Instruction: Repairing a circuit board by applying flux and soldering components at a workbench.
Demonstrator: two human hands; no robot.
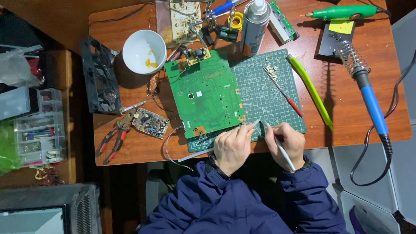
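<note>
Taking the large green circuit board (206,95) as the landmark: far to its left stand clear plastic drawer boxes (31,125), off the wooden surface (355,112). Nearer on its left lie red-handled pliers (113,138) and a small circuit board (150,123); a white bowl (144,51) sits up-left of it. The board lies partly on a green cutting mat (262,94). At the board's lower right corner the left hand (232,147) rests curled, fingertips pinching something small and pale that I cannot make out. Just right of that, the right hand (285,144) is closed around a thin white-handled tool (279,144), its tip on the mat. Above the board's right part stands a spray can (254,25). Farther right lie a red-handled screwdriver (285,96), a yellow-green tool (311,90), and a blue-handled soldering iron (371,104).
</note>
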